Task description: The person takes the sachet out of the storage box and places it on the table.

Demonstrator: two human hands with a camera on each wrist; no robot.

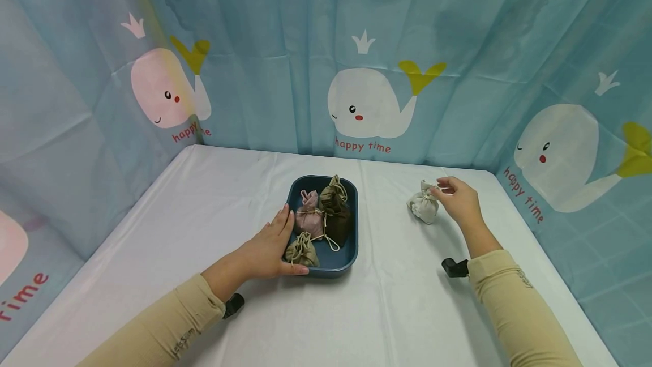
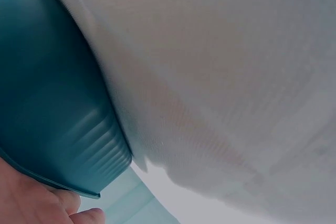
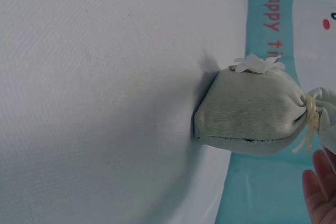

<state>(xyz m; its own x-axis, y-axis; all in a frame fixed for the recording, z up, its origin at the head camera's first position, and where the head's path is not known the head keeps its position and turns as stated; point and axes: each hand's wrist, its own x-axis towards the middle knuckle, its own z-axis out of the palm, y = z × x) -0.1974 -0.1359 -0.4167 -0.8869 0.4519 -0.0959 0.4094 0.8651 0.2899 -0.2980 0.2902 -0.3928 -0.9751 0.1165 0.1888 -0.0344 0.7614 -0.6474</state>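
Note:
In the head view my left hand [image 1: 265,251] lies along the left side of a dark blue tray [image 1: 331,272], fingers straight against the rim and thumb at the near edge. Inside the tray are a pink drawstring pouch [image 1: 309,222], a dark brown-green pouch [image 1: 338,222] and a small olive pouch [image 1: 301,252]. To the right, my right hand [image 1: 460,203] pinches the gathered top of a pale grey drawstring pouch [image 1: 424,208]. The right wrist view shows this pouch [image 3: 252,111] with its tied cord and a white flower; part of its top is cut off by the frame.
A white cloth [image 1: 214,208] covers the table. Blue curtains [image 1: 285,101] with whale prints hang along the back and sides. A black device [image 1: 455,268] sits by the right cuff, another [image 1: 234,304] by the left.

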